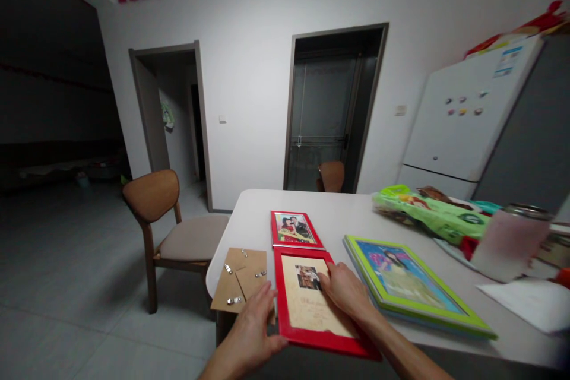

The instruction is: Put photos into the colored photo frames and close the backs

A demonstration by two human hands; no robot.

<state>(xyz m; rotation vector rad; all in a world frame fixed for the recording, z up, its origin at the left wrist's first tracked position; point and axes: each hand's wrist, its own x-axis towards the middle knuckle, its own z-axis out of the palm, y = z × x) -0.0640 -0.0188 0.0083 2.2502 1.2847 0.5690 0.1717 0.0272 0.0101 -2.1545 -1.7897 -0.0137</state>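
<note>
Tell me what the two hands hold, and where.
The flat-lying red rectangular picture frame: left hand holds its left edge, right hand presses the cream sheet inside.

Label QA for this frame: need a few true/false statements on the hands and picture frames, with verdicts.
1. The left hand and right hand both touch the large red frame. True.
2. The backing board is fitted into that frame. False: it lies on the table, left of the frame.
3. The green frame lies to the right of it. True.
4. The small red frame is empty. False: it holds a photo.
5. The chair is tipped over. False: it stands upright.
</note>
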